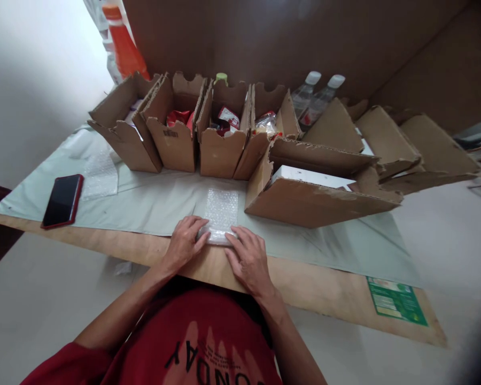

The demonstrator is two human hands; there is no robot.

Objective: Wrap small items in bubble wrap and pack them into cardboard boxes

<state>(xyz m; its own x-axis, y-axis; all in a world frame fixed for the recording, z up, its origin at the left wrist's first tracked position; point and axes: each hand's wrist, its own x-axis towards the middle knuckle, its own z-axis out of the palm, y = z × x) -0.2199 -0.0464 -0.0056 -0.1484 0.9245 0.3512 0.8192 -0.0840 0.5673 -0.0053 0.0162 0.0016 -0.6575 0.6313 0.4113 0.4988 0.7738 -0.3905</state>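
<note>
A strip of clear bubble wrap (221,208) lies flat at the table's front edge, its near end folded or rolled into a thicker bundle. My left hand (187,239) has its fingers curled on the left end of that bundle. On the right end, my right hand (247,255) presses with its fingertips, thumb below. Whether anything is wrapped inside the bundle I cannot make out. Just beyond the strip stand a long cardboard box (324,200) holding a white flat item (308,176) and a row of narrow cardboard bins.
Several bins, one a cardboard bin (220,155) with red-and-white packets, line the back. A phone (63,200) and loose bubble wrap (100,174) lie left. An orange bottle (124,48) and clear bottles (304,93) stand behind. A green printed sheet (396,300) lies at the right edge.
</note>
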